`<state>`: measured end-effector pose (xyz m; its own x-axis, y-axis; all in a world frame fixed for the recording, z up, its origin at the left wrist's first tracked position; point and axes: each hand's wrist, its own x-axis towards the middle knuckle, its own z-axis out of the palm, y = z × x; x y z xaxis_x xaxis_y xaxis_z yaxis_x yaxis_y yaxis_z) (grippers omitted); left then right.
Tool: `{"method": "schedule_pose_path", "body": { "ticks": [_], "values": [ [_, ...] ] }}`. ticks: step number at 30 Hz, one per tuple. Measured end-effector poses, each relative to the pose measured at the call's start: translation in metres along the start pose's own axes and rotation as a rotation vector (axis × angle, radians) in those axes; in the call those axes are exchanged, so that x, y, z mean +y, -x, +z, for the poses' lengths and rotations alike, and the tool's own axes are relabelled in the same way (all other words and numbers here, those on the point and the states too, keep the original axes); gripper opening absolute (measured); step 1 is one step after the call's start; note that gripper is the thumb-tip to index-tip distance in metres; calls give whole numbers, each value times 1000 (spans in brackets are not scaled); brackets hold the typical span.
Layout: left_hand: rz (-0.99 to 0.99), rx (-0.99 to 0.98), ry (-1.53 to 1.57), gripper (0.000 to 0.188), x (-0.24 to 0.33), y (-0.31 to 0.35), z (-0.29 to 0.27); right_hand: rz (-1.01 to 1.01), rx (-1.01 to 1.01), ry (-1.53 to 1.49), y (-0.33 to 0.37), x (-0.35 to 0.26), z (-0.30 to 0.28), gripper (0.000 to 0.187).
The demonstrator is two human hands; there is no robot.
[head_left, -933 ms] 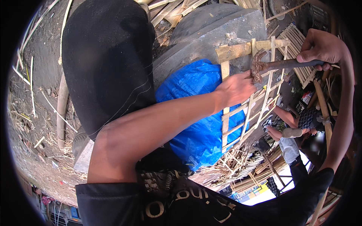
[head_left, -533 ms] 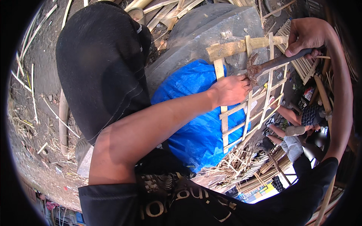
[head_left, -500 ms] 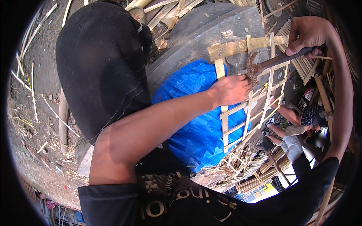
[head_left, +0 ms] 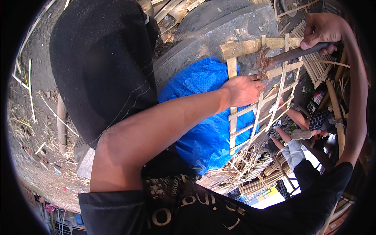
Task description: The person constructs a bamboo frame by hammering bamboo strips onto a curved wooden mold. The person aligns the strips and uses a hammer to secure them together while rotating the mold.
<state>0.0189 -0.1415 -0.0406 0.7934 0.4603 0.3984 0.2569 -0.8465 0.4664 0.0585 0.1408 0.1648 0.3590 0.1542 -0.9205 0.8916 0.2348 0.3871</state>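
Left hand: the left hand (head_left: 243,91) is curled shut around a slat of the bamboo lattice frame (head_left: 258,94), fingers pressed to it just below the tool's head.
Right hand: the right hand (head_left: 320,30) is clenched round the dark handle of a rusty hammer (head_left: 286,56), at the handle's far end.
Hammer: its handle runs from the right hand down-left; the rusted head touches the frame near a crossing of slats, just beside the left hand's fingertips.
Frame: pale split-bamboo slats crossed into a grid, topped by a thicker bamboo bar (head_left: 244,47); it leans over a blue tarp (head_left: 203,117) and against a large grey tyre (head_left: 227,27).
Lap: a black-clothed knee (head_left: 102,66) fills the upper left.
Around: dirt ground with bamboo scraps (head_left: 35,117) on the left; another person (head_left: 309,129) sits lower right, beyond the frame, beside stacked bamboo strips (head_left: 250,164).
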Motion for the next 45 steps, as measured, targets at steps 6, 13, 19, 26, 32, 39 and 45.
{"method": "schedule_pose_path", "body": {
  "ticks": [6, 13, 19, 26, 32, 39, 45],
  "values": [
    [-40, 13, 105, 52, 2, -5, 1, 28, 100, -26, 8, 26, -12, 36],
    [-18, -41, 75, 50, -4, -4, 1, 85, 393, 139, 40, 2, 31, 34],
    [-2, -90, 85, 49, -7, -3, -6, -45, 620, 270, 48, 16, 69, 37],
    [-18, -76, 131, 50, -6, -4, -7, -37, 859, 503, 56, 7, 82, 38],
    [-8, -109, 73, 51, -6, -6, -9, -356, 1109, 715, 26, 36, 50, 28],
    [-28, -267, -71, 53, -8, -5, -10, -576, 1231, 537, -15, 36, 34, 29],
    [-32, -90, 63, 53, 0, -8, 5, -688, 1279, 335, -92, 89, 16, 24]
  ]
}}
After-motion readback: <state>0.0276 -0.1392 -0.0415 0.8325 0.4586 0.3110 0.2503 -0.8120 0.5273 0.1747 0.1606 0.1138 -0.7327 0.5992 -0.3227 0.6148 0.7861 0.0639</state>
